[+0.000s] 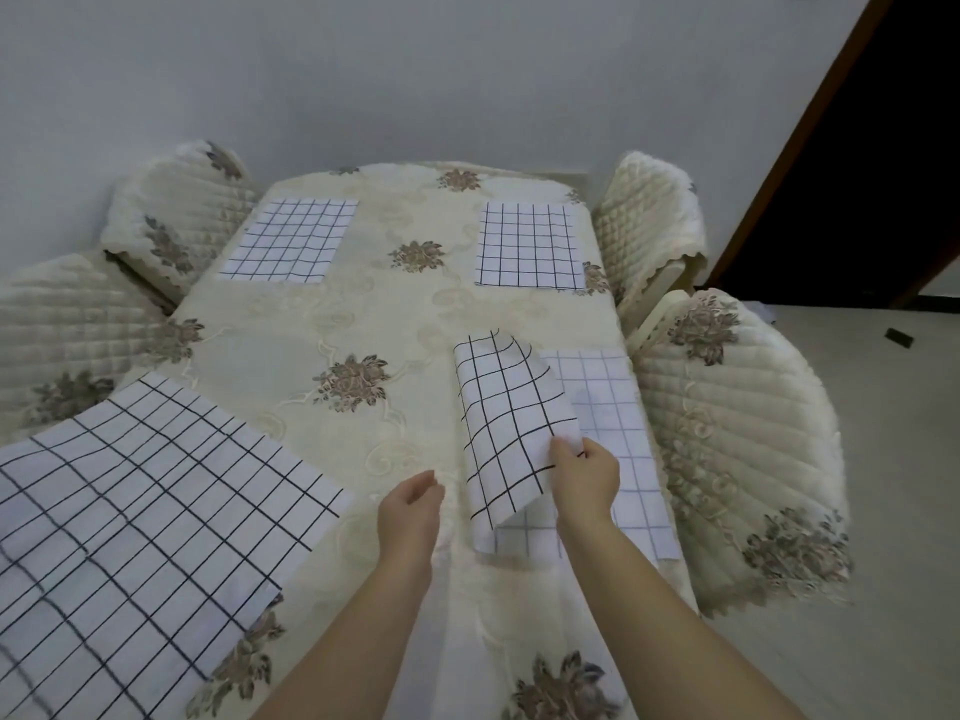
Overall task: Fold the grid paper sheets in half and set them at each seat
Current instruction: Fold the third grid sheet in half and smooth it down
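Four white grid-printed paper sheets on the cream floral-embroidered tabletop [363, 314]. Near-right sheet [613, 444] mid-fold at the right front seat, its left half [511, 423] lifted and curling over the flat half. Right hand [584, 472] pinched on the raised edge; left hand [410, 504] loosely curled, holding nothing, just beside the sheet. Two smaller folded sheets, far left [291, 241] and far right [530, 246], flat at the far seats. Large unfolded sheet [140, 511] at near left, overhanging the edge. Judged light, thin, limp, easily creased; best held at opposite corners of the free edge. Quilted cream chair covers [727, 433] around.
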